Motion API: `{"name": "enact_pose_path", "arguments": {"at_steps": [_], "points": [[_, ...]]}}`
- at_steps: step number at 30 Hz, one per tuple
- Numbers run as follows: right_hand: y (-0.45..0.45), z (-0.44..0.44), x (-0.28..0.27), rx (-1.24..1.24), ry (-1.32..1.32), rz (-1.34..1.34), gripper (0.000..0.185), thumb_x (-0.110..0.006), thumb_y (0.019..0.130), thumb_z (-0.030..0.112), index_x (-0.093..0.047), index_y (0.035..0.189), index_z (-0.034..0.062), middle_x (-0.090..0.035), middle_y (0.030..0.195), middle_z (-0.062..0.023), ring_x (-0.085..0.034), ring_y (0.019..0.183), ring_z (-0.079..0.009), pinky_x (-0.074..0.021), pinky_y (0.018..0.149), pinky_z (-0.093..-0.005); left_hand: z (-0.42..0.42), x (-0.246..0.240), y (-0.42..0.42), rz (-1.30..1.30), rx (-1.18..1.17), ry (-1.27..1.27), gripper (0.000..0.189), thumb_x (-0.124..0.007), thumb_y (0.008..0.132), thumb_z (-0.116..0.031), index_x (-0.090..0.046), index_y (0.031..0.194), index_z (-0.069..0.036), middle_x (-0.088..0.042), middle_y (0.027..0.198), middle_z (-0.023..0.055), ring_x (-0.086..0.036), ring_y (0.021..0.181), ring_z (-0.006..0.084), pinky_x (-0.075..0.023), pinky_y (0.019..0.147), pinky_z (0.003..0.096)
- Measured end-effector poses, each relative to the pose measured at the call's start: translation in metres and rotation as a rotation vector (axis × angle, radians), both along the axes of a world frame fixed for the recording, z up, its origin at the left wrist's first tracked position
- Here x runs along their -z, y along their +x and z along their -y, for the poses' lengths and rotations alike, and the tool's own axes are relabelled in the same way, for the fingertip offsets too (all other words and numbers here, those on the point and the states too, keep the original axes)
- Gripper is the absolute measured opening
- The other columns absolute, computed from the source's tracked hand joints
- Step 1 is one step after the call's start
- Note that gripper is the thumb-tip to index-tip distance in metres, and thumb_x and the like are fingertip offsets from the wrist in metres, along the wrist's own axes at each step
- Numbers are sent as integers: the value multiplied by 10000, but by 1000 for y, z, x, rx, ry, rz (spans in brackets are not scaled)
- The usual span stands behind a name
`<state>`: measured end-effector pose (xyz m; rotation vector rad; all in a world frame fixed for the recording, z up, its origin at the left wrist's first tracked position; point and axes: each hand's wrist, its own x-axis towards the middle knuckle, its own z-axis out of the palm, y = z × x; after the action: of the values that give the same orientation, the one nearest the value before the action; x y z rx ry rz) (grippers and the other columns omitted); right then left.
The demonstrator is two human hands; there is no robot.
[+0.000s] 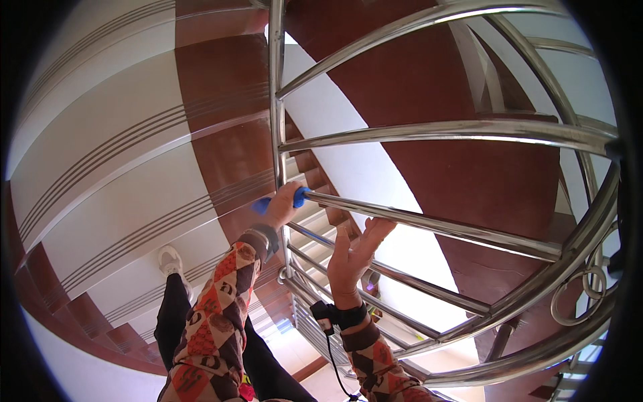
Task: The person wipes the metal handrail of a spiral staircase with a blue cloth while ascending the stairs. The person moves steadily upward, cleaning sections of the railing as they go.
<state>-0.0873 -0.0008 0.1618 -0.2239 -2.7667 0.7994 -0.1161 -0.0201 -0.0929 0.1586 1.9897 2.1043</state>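
My left hand (283,205) is closed around a blue cloth (301,197), wrapped over the end of a polished metal baluster (432,221) near the lower rail (278,120) of a stair railing. One end of the cloth sticks out blurred on the hand's left side. My right hand (354,259) has its thumb and fingers apart, with nothing held. Its fingertips reach the same baluster farther along; whether they press on it I cannot tell. A black strap with a small device (324,316) and a cable sits on the right wrist.
Pale stair treads (115,120) with dark grooved lines and a reddish-brown border (226,90) run down the left. The curved handrail (532,362) with metal rings (577,296) is at the right. Through the bars, a lower flight (314,221) shows. My shoe (170,260) rests on a step.
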Motion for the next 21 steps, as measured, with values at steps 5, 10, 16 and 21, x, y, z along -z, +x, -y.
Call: {"name": "enact_pose_path", "arguments": {"at_steps": [5,10,16,21], "points": [[17,-8,10,101,-64,42,1001,-616,880,1,77,1598,-73,-78,1660,-337,-230,1526,-444,-220,1241,-491,-9,-13,6,-52,50,3,357,-696,853,-14,-575,1187,-59,-635,1086,198,-619,1059,420,-507,921,434],[26,-9,19,181,-2,199,943,-633,900,48,-24,1613,-56,-223,1631,-323,-272,1515,-420,-242,1224,-460,-6,-97,-4,-204,100,214,411,-707,801,14,-566,1178,-65,-620,1080,191,-607,1048,422,-487,915,475],[15,-11,-10,311,100,51,913,-651,899,92,-100,1612,-56,-377,1547,-321,-452,1385,-418,-327,1159,-461,-4,-179,-38,-281,237,379,420,-691,804,-96,-546,1198,-76,-609,1085,202,-595,1025,424,-482,860,483],[11,-6,-31,470,94,41,861,-640,951,145,-125,1604,-78,-388,1532,-303,-433,1371,-386,-314,1151,-443,-7,-213,-52,-383,261,446,436,-722,800,-164,-539,1183,-66,-626,1049,188,-617,987,417,-495,808,480]]}}
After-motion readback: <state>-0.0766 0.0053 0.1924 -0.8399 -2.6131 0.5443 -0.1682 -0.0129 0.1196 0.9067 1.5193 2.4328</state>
